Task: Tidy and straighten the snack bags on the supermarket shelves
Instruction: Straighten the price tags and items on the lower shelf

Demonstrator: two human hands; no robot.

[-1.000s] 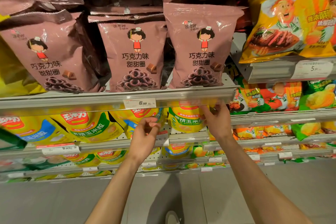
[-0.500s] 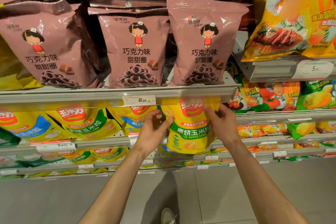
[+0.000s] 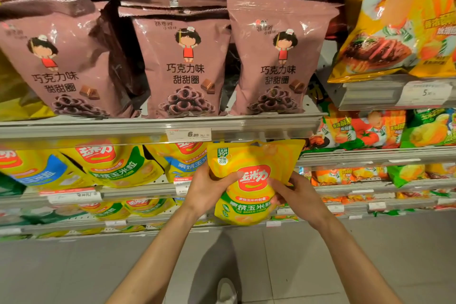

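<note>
Corn bag (image 3: 249,180) pinched between left grip (image 3: 209,190) and right grip (image 3: 298,195).

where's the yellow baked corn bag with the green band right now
In the head view, the yellow baked corn bag is centre frame, held in front of the shelves by the left hand and right hand, just below the price tag.

I see grey tiled floor (image 3: 370,261) below racks; white shoe tip (image 3: 225,291) at bottom edge, on floor; white price tag (image 3: 188,134) reading 6.90 clipped on grey shelf rail (image 3: 98,128); second price label (image 3: 425,92) on upper right rail, digits partly blurred; smaller tags on lower rails unreadable to me.
</note>
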